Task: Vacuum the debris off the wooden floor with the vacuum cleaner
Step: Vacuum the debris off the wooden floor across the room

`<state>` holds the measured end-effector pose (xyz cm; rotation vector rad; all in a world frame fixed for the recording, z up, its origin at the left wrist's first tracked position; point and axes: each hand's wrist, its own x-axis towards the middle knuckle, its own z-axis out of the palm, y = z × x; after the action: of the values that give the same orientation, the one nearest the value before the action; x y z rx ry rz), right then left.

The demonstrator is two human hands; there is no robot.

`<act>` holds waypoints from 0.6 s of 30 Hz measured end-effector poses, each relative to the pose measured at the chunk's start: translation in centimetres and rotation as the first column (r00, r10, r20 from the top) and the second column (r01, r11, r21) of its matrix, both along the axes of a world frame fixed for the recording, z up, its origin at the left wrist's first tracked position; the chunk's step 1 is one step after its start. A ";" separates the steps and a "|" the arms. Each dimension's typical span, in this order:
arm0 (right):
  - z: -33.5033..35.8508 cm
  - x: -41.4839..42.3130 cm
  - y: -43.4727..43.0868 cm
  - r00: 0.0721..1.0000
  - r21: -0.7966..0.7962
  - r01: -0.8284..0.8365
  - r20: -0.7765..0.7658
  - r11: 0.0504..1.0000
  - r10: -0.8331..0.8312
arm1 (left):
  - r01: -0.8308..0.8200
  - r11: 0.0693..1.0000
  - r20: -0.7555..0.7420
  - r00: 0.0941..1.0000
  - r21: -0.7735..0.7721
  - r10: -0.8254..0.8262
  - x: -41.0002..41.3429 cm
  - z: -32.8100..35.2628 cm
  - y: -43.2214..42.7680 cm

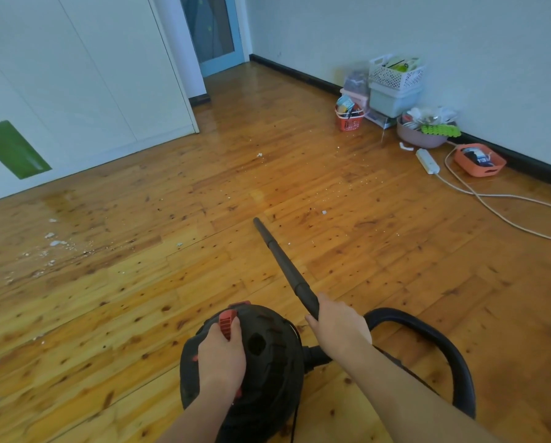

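A round black vacuum cleaner [267, 362] with a red handle stands on the wooden floor [395, 282] at the bottom centre. My left hand [221, 356] grips its red handle. My right hand [338, 327] is closed around the black wand [283, 260], whose tip points forward and hovers low over the boards. A black hose [443, 343] loops to the right of the body. White debris [57, 243] lies in a patch at the left. Fine crumbs [357, 183] and small scraps are scattered ahead of the wand tip.
White wardrobe doors [92, 75] run along the left. A glass door [213, 30] is at the far end. Baskets and bins [395, 87], a bowl [421, 135], an orange tray [480, 161] and a power strip [427, 161] with trailing cords [507, 199] sit along the right wall.
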<state>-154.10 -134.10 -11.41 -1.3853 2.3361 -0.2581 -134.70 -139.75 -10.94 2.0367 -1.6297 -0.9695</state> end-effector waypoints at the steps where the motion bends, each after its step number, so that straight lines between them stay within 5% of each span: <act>1: 0.1 -0.1 0.2 1.000 0.005 0.009 -0.004 1.000 -0.009 | 0.003 1.000 0.001 1.000 -0.002 -0.003 0.0 0.0 0.0; 18: 4.0 -4.6 12.3 0.967 0.089 0.203 0.139 0.975 -0.214 | 0.090 0.995 0.097 0.991 0.039 -0.093 0.2 0.1 2.6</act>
<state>-158.74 -121.78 -7.44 -1.0482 2.3424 -0.3200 -134.50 -137.15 -10.82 2.0785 -1.7833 -0.9481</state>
